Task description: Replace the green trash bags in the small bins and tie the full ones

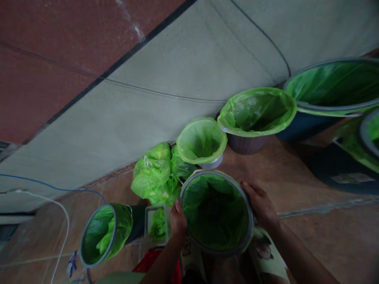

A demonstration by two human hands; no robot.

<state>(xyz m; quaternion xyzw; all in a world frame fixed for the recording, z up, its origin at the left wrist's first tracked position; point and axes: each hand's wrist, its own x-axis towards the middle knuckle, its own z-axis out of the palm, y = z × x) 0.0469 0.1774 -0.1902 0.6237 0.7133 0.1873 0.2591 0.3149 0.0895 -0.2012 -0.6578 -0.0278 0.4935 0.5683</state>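
Both hands gripped one lined bin point(216, 213) at centre near: left hand point(178, 221) curled on its left rim, right hand point(260, 205) spread against the right. A tied green bag point(152, 175) crowded just far-left; a tipped bin point(103, 232) lay left; a small bin point(201, 141) stood just beyond.

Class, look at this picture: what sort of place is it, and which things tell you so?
Probably an indoor floor beside a wall: brown floor tiles, a grey wall, and round bins lined with green plastic bags, one gripped by both hands.
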